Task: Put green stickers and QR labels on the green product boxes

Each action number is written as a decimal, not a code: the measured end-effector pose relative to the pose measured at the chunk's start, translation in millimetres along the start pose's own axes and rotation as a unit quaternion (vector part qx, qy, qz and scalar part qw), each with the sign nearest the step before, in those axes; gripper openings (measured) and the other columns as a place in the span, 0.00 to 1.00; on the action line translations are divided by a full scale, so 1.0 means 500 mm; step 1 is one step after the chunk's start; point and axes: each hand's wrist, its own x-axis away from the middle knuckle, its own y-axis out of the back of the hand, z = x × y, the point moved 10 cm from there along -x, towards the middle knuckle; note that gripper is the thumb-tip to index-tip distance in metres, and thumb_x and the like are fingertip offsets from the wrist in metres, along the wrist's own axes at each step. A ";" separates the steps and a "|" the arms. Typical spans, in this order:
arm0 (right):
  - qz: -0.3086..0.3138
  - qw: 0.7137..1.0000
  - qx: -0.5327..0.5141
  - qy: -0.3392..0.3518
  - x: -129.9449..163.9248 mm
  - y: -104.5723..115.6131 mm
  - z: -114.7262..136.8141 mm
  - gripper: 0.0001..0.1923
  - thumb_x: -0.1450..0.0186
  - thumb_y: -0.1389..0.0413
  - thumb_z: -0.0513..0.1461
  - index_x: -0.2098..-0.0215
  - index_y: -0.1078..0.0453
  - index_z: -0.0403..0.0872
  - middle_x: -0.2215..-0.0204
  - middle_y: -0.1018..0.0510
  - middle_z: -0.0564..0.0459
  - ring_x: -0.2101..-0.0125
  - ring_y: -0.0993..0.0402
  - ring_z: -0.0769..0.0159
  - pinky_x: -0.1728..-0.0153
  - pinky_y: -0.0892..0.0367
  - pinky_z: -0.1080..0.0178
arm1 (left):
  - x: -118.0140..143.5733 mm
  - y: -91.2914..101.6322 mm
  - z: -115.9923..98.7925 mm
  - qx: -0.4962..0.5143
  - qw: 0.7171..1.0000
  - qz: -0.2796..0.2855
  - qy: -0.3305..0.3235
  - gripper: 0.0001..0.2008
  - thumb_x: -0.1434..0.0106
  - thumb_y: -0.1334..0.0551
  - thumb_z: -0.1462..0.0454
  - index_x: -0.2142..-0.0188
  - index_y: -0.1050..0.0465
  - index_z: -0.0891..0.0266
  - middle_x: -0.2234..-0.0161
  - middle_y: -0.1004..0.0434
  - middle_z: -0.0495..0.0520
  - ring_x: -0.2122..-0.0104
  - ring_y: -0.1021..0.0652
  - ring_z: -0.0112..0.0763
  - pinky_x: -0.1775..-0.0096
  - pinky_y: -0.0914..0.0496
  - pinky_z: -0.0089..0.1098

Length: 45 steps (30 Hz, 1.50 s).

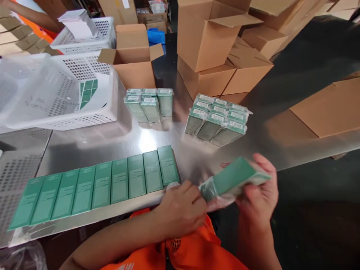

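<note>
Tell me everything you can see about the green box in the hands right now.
The green box is a slim, long carton, plain matte green on its broad face with a paler edge. It lies tilted, far end raised toward the right, above the steel table's near edge. Clear plastic film wraps its near end, loose and crinkled. The right hand holds it from beneath, fingers curling over the far end; the left hand grips the film at the near end. Any print is too blurred to read.

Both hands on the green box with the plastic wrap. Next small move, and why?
Probably slide the clear wrap further along the green box: the left hand pinches the wrap at the near end, the right hand holds the box, and most of it looks bare.
</note>
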 end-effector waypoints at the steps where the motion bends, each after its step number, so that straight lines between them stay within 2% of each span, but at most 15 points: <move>1: -0.039 0.999 -0.016 -0.012 -0.012 0.014 -0.004 0.29 0.30 0.51 0.56 0.35 0.40 0.54 0.58 0.20 0.46 0.69 0.19 0.57 0.75 0.24 0.58 | 0.007 0.007 -0.020 0.025 0.999 -0.016 -0.035 0.11 0.38 0.38 0.63 0.76 0.34 0.59 0.77 0.35 0.50 0.76 0.33 0.33 0.78 0.40 0.33; 4: -0.058 0.997 0.035 -0.034 -0.047 -0.001 -0.019 0.27 0.25 0.62 0.52 0.32 0.42 0.55 0.47 0.23 0.44 0.63 0.19 0.56 0.73 0.25 0.58 | 0.041 0.006 -0.045 0.155 0.985 0.012 -0.069 0.16 0.43 0.35 0.64 0.81 0.40 0.58 0.74 0.29 0.50 0.73 0.29 0.32 0.77 0.37 0.34; 6: 0.020 0.991 0.126 -0.027 -0.060 -0.062 -0.035 0.26 0.25 0.57 0.49 0.32 0.41 0.54 0.45 0.25 0.44 0.58 0.20 0.55 0.67 0.23 0.57 | 0.070 -0.006 -0.031 0.277 0.959 0.057 -0.024 0.16 0.46 0.36 0.66 0.82 0.43 0.58 0.65 0.23 0.51 0.65 0.22 0.34 0.68 0.30 0.33; 8: 0.111 0.967 0.229 0.008 -0.056 -0.136 -0.054 0.29 0.29 0.48 0.50 0.32 0.41 0.51 0.45 0.26 0.41 0.51 0.23 0.51 0.57 0.23 0.51 | 0.106 -0.018 -0.002 0.393 0.915 0.081 0.052 0.13 0.49 0.39 0.70 0.80 0.45 0.58 0.65 0.21 0.50 0.64 0.20 0.32 0.62 0.28 0.31; 12: 0.195 0.929 0.304 0.085 -0.025 -0.214 -0.072 0.33 0.30 0.45 0.47 0.30 0.45 0.51 0.37 0.35 0.38 0.37 0.37 0.46 0.43 0.33 0.41 | 0.185 -0.056 0.062 0.517 0.825 0.084 0.210 0.08 0.52 0.38 0.66 0.71 0.34 0.58 0.74 0.25 0.49 0.76 0.26 0.31 0.72 0.31 0.29; 16: 0.344 0.896 0.266 0.091 0.019 -0.255 -0.073 0.39 0.35 0.40 0.52 0.30 0.45 0.56 0.35 0.37 0.41 0.36 0.38 0.46 0.42 0.31 0.44 | 0.213 -0.073 0.048 0.632 0.747 0.099 0.183 0.11 0.49 0.36 0.56 0.78 0.32 0.60 0.80 0.33 0.49 0.78 0.28 0.30 0.77 0.36 0.27; 20: 0.350 0.878 0.297 0.132 0.030 -0.258 -0.051 0.39 0.43 0.32 0.51 0.36 0.34 0.56 0.42 0.31 0.40 0.39 0.35 0.43 0.45 0.28 0.41 | 0.220 -0.070 0.058 0.606 0.767 0.082 0.192 0.14 0.47 0.37 0.60 0.84 0.37 0.61 0.66 0.23 0.57 0.65 0.21 0.36 0.66 0.28 0.32; 22: 0.341 0.878 0.297 0.154 0.033 -0.260 -0.042 0.31 0.42 0.32 0.49 0.41 0.28 0.55 0.47 0.29 0.41 0.42 0.32 0.45 0.47 0.26 0.42 | 0.220 -0.067 0.049 0.641 0.742 0.074 0.179 0.13 0.49 0.39 0.65 0.84 0.41 0.61 0.62 0.21 0.60 0.63 0.19 0.36 0.64 0.26 0.33; 25: 0.336 0.875 0.301 0.174 0.038 -0.261 -0.039 0.25 0.40 0.34 0.48 0.45 0.25 0.55 0.49 0.29 0.41 0.44 0.31 0.46 0.49 0.24 0.43 | 0.222 -0.061 0.059 0.676 0.712 0.014 0.190 0.10 0.54 0.40 0.71 0.82 0.42 0.60 0.76 0.23 0.53 0.76 0.22 0.31 0.74 0.31 0.26; 28: 0.333 0.870 0.306 0.197 0.042 -0.258 -0.032 0.22 0.38 0.36 0.47 0.46 0.25 0.55 0.50 0.29 0.42 0.47 0.30 0.48 0.51 0.23 0.44 | 0.225 -0.065 0.077 0.631 0.741 -0.006 0.227 0.09 0.56 0.40 0.73 0.76 0.34 0.60 0.80 0.27 0.48 0.81 0.28 0.26 0.79 0.37 0.23; 32: 0.344 0.850 0.345 0.201 0.048 -0.268 -0.028 0.22 0.35 0.38 0.49 0.45 0.27 0.53 0.48 0.30 0.41 0.46 0.31 0.47 0.51 0.25 0.42 | 0.201 -0.054 0.046 0.607 0.784 0.050 0.120 0.06 0.53 0.40 0.72 0.78 0.31 0.61 0.79 0.28 0.50 0.80 0.29 0.27 0.76 0.35 0.25; 35: 0.348 0.822 0.389 0.228 0.064 -0.292 -0.021 0.30 0.39 0.37 0.55 0.42 0.29 0.53 0.38 0.36 0.38 0.36 0.46 0.32 0.47 0.34 0.31 | 0.196 -0.052 0.050 0.584 0.805 0.035 0.097 0.08 0.48 0.36 0.66 0.80 0.33 0.60 0.79 0.29 0.52 0.81 0.29 0.27 0.76 0.34 0.26; 37: 0.353 0.805 0.391 0.274 0.085 -0.314 -0.010 0.32 0.39 0.38 0.58 0.42 0.30 0.53 0.37 0.36 0.39 0.33 0.52 0.30 0.45 0.38 0.30 | 0.198 -0.051 0.056 0.591 0.801 0.006 0.095 0.12 0.44 0.36 0.62 0.81 0.34 0.60 0.80 0.29 0.52 0.81 0.29 0.27 0.76 0.34 0.26; 41: 0.324 0.814 0.364 0.317 0.105 -0.333 0.000 0.27 0.36 0.38 0.53 0.44 0.29 0.51 0.47 0.22 0.43 0.37 0.38 0.39 0.49 0.32 0.43 | 0.204 -0.053 0.062 0.600 0.793 -0.018 0.106 0.16 0.42 0.37 0.58 0.82 0.35 0.60 0.81 0.30 0.53 0.82 0.30 0.27 0.78 0.37 0.27; 45: 0.298 0.825 0.347 0.332 0.105 -0.330 0.006 0.23 0.37 0.36 0.50 0.47 0.27 0.50 0.50 0.19 0.45 0.39 0.34 0.40 0.55 0.30 0.47 | 0.203 -0.043 0.068 0.601 0.791 -0.031 0.110 0.17 0.41 0.37 0.58 0.82 0.35 0.61 0.81 0.31 0.52 0.82 0.31 0.26 0.78 0.38 0.27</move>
